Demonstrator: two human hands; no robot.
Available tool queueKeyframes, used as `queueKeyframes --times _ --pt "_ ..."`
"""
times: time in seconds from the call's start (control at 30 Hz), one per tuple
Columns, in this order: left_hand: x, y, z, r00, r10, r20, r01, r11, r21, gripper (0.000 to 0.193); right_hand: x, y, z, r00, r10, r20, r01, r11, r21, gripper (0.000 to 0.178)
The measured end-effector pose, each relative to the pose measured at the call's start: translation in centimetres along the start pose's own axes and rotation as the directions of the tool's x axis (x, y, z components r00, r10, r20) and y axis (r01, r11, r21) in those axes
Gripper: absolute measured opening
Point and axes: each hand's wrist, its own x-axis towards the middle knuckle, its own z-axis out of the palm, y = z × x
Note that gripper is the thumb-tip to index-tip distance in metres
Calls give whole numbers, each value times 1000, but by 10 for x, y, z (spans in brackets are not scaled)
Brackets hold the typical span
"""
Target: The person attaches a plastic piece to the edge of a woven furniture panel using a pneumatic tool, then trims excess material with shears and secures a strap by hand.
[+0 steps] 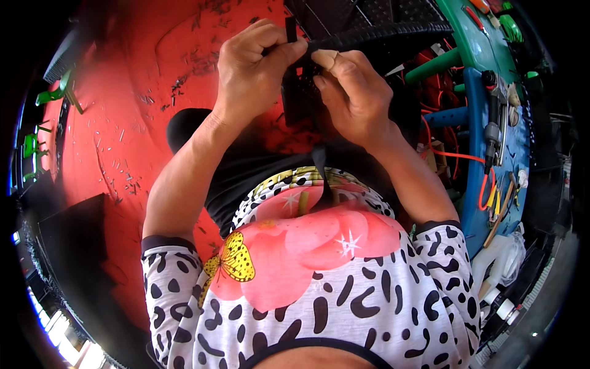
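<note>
Near the top middle, my left hand [258,67] is closed in a pinch on a flat black strip [291,29], whose end sticks up past the thumb. Close beside it, my right hand [359,92] has its fingers bent in a pinch at the dark material; what lies between them is too dark to make out. One finger wears a pale wrap or ring. Both hands are at the end of a black wrapped bar [381,35], the edge of a black woven frame [350,15]. More black strip [297,107] hangs below the hands, over my lap.
A red floor covering [123,74] with scattered dark scraps lies to the left. On the right stand a green stool [458,18] and a blue stool [474,123], bearing a power tool [493,132] and hand tools. An orange hose [455,154] loops beside them.
</note>
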Motion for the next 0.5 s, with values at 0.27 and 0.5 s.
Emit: queueKeyframes --times 0.27,0.5 --pt "35 1 26 995 -87 41 80 987 137 25 -14 31 -6 994 -33 -100 16 986 -167 31" --pt "69 23 37 999 -45 20 34 922 385 26 -30 32 -59 964 260 -58 -267 940 -213 42"
